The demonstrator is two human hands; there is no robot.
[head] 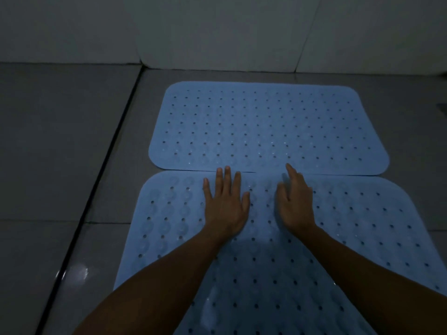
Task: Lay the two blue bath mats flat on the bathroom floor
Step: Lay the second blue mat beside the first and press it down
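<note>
Both hands' fingers [225, 182] spread flat, gripping nothing, on near mat [338, 226]; far mat [266, 122] abutting.

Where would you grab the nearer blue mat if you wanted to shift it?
Probably the nearer mat's rounded far-left corner, coming from the left over bare floor. It lies flat, its far edge meets the far mat, so fingers must peel up a free corner.

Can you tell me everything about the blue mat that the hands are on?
The near mat is light blue and looks rubbery, with rounded corners, rows of small round holes and faint round bumps. It lies flat on the grey tiled floor, its near end out of view. Its far edge meets the far mat. The left hand presses flat on it, fingers spread; the right hand rests near the seam, one finger reaching onto the far mat.
</note>
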